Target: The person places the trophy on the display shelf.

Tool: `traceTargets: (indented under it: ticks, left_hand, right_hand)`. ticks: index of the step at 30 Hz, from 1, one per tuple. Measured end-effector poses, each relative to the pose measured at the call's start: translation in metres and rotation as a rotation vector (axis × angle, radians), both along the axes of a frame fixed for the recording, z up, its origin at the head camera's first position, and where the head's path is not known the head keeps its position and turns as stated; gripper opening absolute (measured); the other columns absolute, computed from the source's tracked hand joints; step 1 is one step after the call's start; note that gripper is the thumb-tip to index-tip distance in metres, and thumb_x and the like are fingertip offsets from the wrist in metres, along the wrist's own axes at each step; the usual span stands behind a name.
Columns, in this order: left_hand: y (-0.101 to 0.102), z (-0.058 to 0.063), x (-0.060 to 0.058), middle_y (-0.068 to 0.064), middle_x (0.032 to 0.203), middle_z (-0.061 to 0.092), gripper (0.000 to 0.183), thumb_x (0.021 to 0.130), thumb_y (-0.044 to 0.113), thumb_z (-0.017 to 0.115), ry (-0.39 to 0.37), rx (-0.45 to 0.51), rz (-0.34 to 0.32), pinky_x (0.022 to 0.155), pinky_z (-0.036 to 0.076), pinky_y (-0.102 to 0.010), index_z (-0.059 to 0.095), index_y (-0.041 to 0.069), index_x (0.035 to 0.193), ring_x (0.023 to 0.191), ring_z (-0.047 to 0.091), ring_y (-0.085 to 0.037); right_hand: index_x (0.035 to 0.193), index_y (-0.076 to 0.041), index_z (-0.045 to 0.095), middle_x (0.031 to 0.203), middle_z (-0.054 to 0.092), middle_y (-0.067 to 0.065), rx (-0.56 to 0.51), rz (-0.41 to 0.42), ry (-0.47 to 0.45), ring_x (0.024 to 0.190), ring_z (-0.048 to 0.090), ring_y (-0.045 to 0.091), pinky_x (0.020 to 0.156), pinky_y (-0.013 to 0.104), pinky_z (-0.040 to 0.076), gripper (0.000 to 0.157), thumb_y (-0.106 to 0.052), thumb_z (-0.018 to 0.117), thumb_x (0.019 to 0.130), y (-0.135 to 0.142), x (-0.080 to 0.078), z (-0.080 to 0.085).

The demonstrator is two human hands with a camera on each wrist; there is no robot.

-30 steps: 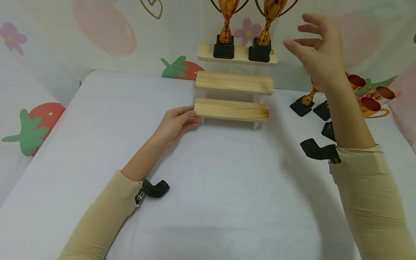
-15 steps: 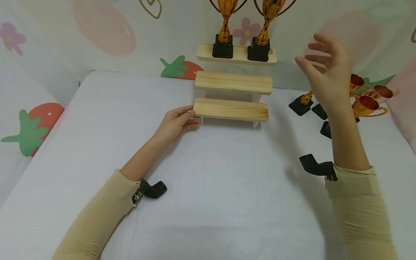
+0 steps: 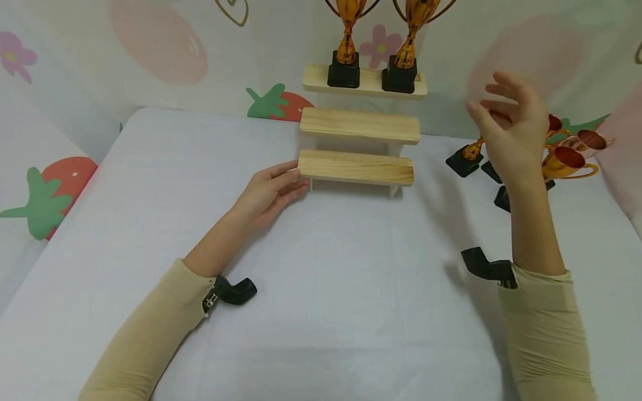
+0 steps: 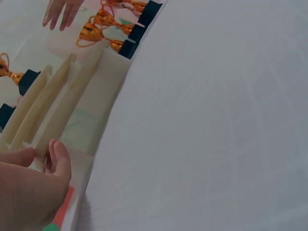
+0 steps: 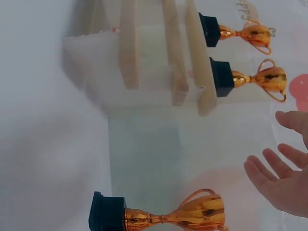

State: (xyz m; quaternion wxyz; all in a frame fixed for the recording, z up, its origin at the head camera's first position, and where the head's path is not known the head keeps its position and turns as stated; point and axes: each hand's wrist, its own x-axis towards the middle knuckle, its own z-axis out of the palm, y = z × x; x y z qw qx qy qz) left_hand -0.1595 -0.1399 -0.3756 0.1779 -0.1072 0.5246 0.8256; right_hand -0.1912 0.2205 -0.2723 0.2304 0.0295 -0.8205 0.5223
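Observation:
A three-tier wooden display stand (image 3: 356, 167) with white supports stands at the back of the table. My left hand (image 3: 268, 192) holds the left end of its lowest shelf; in the left wrist view the thumb and fingers (image 4: 60, 159) lie on either side of that end. Two gold trophies (image 3: 346, 47) with black bases stand side by side on the top shelf, their tops cut off in the head view. My right hand (image 3: 519, 131) is raised in the air right of the stand, fingers loosely bent and holding nothing. Behind its wrist is a group of trophies (image 3: 567, 161).
The trophy group stands at the table's back right, partly hidden by the right forearm; one trophy (image 5: 202, 211) shows low in the right wrist view. A white cloth covers the table (image 3: 326, 289). A curtain (image 3: 251, 50) printed with strawberries and flowers hangs behind.
My right hand has drawn back from near the top shelf, lower and slightly to the right. My left hand keeps its hold on the lowest shelf, and the trophies stay put.

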Motion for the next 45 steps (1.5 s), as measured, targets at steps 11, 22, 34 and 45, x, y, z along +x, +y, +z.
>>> traceTargets:
  ticks: [11,22,34,45]
  left_hand:
    - [0.0,0.002,0.0,-0.019,0.149,0.05,0.051,0.111,0.001,0.048,0.015,0.078,0.018,0.096,0.061,-0.021,0.037,-0.005,0.16,0.114,0.063,-0.018]
    - [-0.002,0.002,-0.002,-0.025,0.16,0.043,0.05,0.11,-0.002,0.047,0.034,0.076,0.026,0.1,0.06,-0.022,0.037,-0.006,0.16,0.116,0.062,-0.018]
    - [-0.001,0.001,-0.001,-0.025,0.161,0.041,0.051,0.11,-0.003,0.047,0.021,0.087,0.028,0.103,0.058,-0.024,0.037,-0.007,0.159,0.116,0.062,-0.019]
    - [-0.001,0.0,0.0,-0.02,0.15,0.05,0.05,0.11,-0.003,0.047,0.016,0.087,0.032,0.102,0.059,-0.023,0.038,-0.008,0.159,0.112,0.063,-0.018]
  right_hand:
    - [0.145,-0.016,0.063,0.132,0.064,-0.002,-0.033,-0.055,-0.037,0.11,0.068,0.009,0.106,0.022,0.055,0.047,-0.01,0.074,0.099,0.013,-0.002,-0.001]
    - [0.146,-0.017,0.06,0.139,0.06,-0.001,-0.089,-0.165,-0.07,0.116,0.061,0.009,0.108,0.021,0.052,0.05,-0.012,0.074,0.098,0.023,-0.002,0.004]
    - [0.15,-0.018,0.056,0.146,0.054,-0.002,-0.001,-0.255,-0.146,0.121,0.053,0.007,0.115,0.02,0.046,0.054,-0.021,0.075,0.099,0.03,-0.009,-0.009]
    - [0.152,-0.016,0.054,0.148,0.054,0.002,0.062,-0.287,-0.204,0.119,0.054,0.005,0.107,0.018,0.049,0.057,-0.024,0.075,0.099,0.035,-0.017,-0.025]
